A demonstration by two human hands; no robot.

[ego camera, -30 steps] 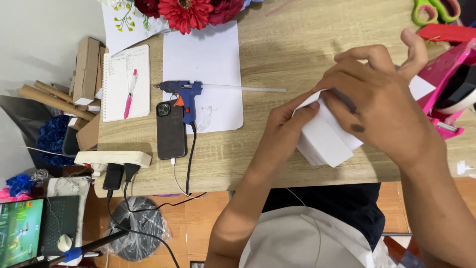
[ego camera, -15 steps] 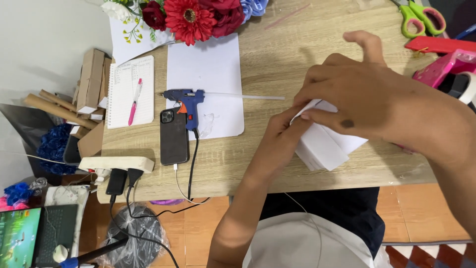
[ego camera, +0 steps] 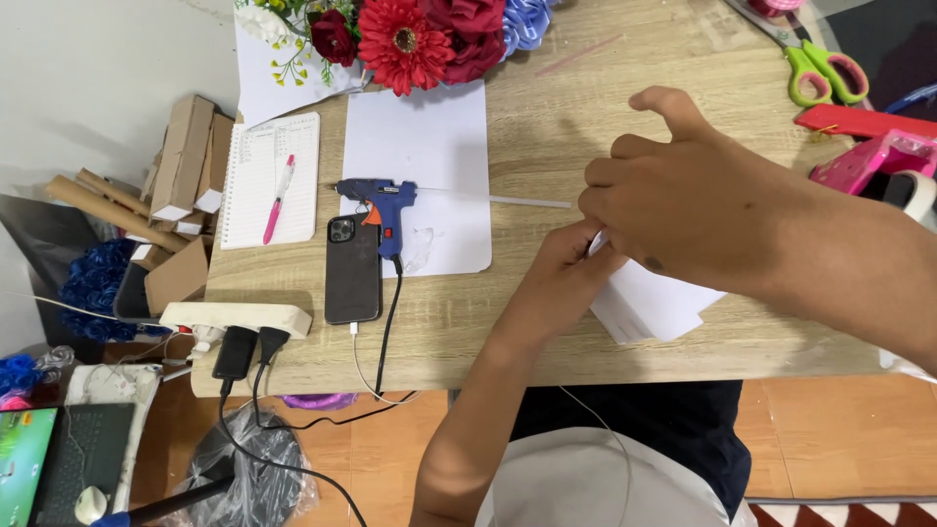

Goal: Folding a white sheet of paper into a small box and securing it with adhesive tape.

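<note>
Both hands work on a stack of white folded paper [ego camera: 656, 304] lying near the front edge of the wooden table [ego camera: 586, 146]. My left hand [ego camera: 566, 271] pinches the paper's left corner from below. My right hand [ego camera: 698, 200] lies over the top of the stack, fingers curled onto the same corner, thumb raised. Most of the paper is hidden under the right hand.
A blue glue gun [ego camera: 383, 200] rests on a white sheet [ego camera: 420, 146], its cord running off the front edge. A black phone [ego camera: 352, 269], a notepad with a pink pen [ego camera: 278, 185], red flowers [ego camera: 410, 39], green scissors [ego camera: 825, 68], a pink tape dispenser [ego camera: 874, 161] and a power strip [ego camera: 234, 317] lie around.
The view has shifted, so the table sits lower in the frame. My right hand has flattened down over the paper, and both hands now pinch its left corner closer to the table.
</note>
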